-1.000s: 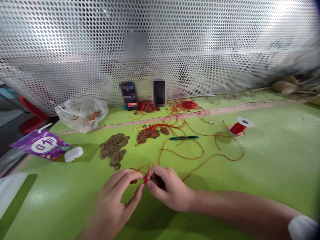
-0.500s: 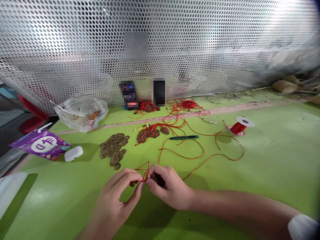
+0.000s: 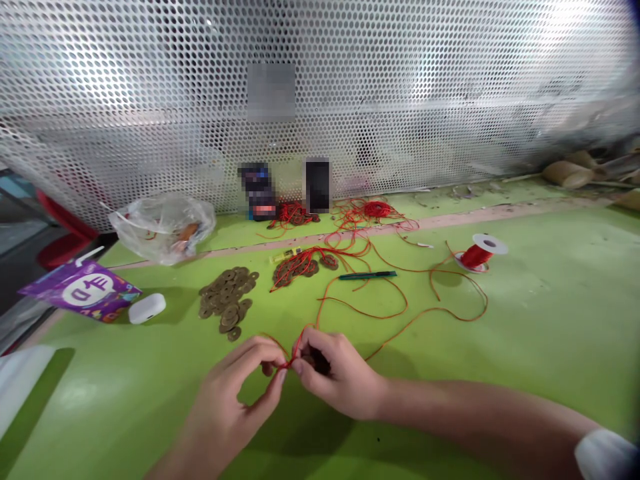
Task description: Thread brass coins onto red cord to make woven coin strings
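Note:
Between my two hands a red cord (image 3: 296,350) is stretched, with a small crossing or knot at the fingertips. My left hand (image 3: 240,387) pinches it between thumb and forefinger. On the other side my right hand (image 3: 337,373) pinches the same cord close by; something dark, perhaps a coin, shows partly inside its curled fingers. Beyond my hands lies a heap of brown holed coins (image 3: 227,297). Farther back are coins strung on red cords (image 3: 300,267), beside a green slim tool (image 3: 367,275). Loose red cord loops over the table to the right.
A spool of red cord (image 3: 477,255) stands at the right. On the left are a purple snack pouch (image 3: 90,292), a white case (image 3: 147,309) and a clear plastic bag (image 3: 163,227). Two blurred phones lean on the perforated metal screen (image 3: 400,100) behind the green table (image 3: 550,320).
The open cord loop above my fingertips has collapsed and been drawn closer to my fingers. Both hands stay nearly in the same place.

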{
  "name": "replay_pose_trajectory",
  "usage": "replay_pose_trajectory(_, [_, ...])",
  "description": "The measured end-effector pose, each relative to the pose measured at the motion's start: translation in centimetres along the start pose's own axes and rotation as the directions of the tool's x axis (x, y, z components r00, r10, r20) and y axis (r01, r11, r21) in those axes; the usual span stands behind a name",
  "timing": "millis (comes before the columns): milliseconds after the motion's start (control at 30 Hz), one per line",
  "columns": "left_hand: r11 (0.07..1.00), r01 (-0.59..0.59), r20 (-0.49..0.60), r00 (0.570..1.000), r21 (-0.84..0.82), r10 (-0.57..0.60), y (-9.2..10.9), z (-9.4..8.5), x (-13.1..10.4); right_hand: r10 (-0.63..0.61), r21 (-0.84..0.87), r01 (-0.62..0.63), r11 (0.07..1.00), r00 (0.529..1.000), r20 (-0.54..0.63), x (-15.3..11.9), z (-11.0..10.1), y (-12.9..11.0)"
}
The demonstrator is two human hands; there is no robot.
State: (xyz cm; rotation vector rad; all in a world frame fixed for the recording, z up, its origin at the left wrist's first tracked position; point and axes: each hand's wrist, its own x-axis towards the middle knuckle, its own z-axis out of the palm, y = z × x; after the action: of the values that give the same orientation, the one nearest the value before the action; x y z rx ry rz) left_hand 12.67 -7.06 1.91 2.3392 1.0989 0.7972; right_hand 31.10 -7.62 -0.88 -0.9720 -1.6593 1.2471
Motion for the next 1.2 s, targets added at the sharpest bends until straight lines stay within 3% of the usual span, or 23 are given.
replay_pose_trajectory(133, [0.983,0.120,0.010,0.993,-0.140,-0.120,-0.2,0.0,0.0,-0.018,0.006,0.018,1.000,1.000,-0.004,0.1,-0.1,0.0])
replay_pose_trajectory(333, [0.972,0.121,-0.020,0.992,-0.203,-0.127,-0.3,-0.5,-0.2,-0.026,0.010,0.026,1.000,1.000,-0.013,0.2,-0.2,-0.4])
replay_pose_trajectory(533, [0.921,0.182,0.043,0.983,-0.345,-0.178,-0.2,-1.0,0.3,-0.084,-0.032,0.084,0.996,0.996,0.004,0.6,-0.8,-0.3])
replay_pose_trajectory(733, [0.904,0.222,0.146,0.973,-0.366,-0.180,-0.7,-1.7,0.8,-0.119,-0.121,0.115,0.986,0.993,-0.024,1.4,-2.1,-0.1])
replay_pose_trajectory(867, [0.955,0.180,0.095,0.982,-0.234,-0.162,-1.1,-2.0,1.0,-0.128,-0.165,0.117,0.979,0.990,-0.055,1.7,-2.6,0.3])
replay_pose_trajectory(967, [0.992,0.123,-0.032,0.992,0.027,-0.122,-1.1,-2.0,1.0,-0.142,-0.187,0.137,0.973,0.990,-0.014,1.6,-2.3,0.9])
replay_pose_trajectory(1067, [0.940,0.047,-0.110,0.994,0.339,-0.010,-1.3,-2.0,0.8,-0.164,-0.224,0.167,0.960,0.986,0.029,1.4,-1.8,1.2])
replay_pose_trajectory(1200, [0.823,0.018,-0.139,0.987,0.568,0.075,-2.0,-2.2,1.0,-0.170,-0.245,0.173,0.954,0.985,0.034,1.2,-1.5,1.1])
